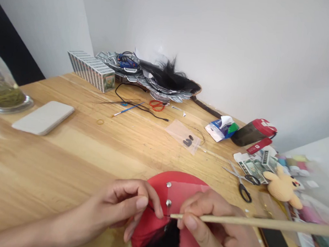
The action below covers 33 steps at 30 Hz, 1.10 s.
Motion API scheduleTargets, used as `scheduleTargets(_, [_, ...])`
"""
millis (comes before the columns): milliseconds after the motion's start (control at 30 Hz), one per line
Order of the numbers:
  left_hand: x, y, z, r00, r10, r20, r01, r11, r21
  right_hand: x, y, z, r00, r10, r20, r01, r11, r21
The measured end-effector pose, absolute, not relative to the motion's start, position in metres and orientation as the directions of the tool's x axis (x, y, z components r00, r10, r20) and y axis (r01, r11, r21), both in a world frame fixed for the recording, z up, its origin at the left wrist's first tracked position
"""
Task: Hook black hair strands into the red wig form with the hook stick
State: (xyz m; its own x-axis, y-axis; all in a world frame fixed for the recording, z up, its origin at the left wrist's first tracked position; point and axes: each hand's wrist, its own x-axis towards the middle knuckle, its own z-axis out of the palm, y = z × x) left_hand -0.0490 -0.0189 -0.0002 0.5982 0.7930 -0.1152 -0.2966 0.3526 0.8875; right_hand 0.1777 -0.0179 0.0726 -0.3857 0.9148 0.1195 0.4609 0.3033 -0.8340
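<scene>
My right hand (pixel 210 220) grips a thin, pale wooden-handled tool (pixel 253 223) between thumb and fingers, its narrow tip pointing left. Just left of that tip, my left hand (pixel 128 203) has its fingers curled together around a fine dark strand (pixel 152 209), likely hair; its far end is hidden. Beneath both hands lies a rounded red form (pixel 156 180) with a sheer pinkish mesh (pixel 186 190) over it. Two silver pin heads (pixel 168 202) sit along the mesh's left edge. A tuft of black hair (pixel 161 246) spreads below the tool's tip.
Black-handled scissors (pixel 243 180) and a stuffed toy (pixel 281 185) lie to the right. Behind are a small plastic bag (pixel 182 134), a tissue pack (pixel 221 128), a red-lidded container (pixel 256 131) and red-handled scissors (pixel 157 105). A white case (pixel 44 117) rests at left.
</scene>
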Motion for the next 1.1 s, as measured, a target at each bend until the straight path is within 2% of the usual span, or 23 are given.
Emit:
scheduleTargets(233, [-0.0499, -0.0199, 0.0007, 0.595, 0.800, -0.075, -0.297, 0.306, 0.904, 0.1799, -0.0161, 0.0708, -0.399, 0.910, 0.115, 0.422, 0.294, -0.858])
scheduleTargets(400, [-0.0509, -0.0208, 0.0003, 0.594, 0.801, -0.071, -0.310, 0.310, 0.899, 0.1777, -0.0181, 0.0697, -0.408, 0.908, 0.101, 0.468, 0.303, -0.830])
scheduleTargets(600, [-0.0485, -0.0198, 0.0026, 0.585, 0.807, -0.075, -0.323, 0.317, 0.892, 0.1736, -0.0198, 0.0638, -0.349, 0.902, 0.253, 0.410, 0.389, -0.825])
scheduleTargets(700, [-0.0450, -0.0182, 0.0035, 0.575, 0.814, -0.077, -0.369, 0.342, 0.864, 0.1732, -0.0183, 0.0643, -0.366, 0.889, 0.276, 0.381, 0.414, -0.827])
scheduleTargets(900, [-0.0442, -0.0178, -0.0013, 0.570, 0.812, -0.128, -0.357, 0.385, 0.851, 0.1773, -0.0208, 0.0702, -0.391, 0.911, 0.132, 0.485, 0.326, -0.812])
scheduleTargets(1100, [-0.0448, -0.0171, -0.0062, 0.570, 0.811, -0.133, -0.358, 0.390, 0.848, 0.1757, -0.0192, 0.0719, -0.386, 0.916, 0.108, 0.483, 0.301, -0.823])
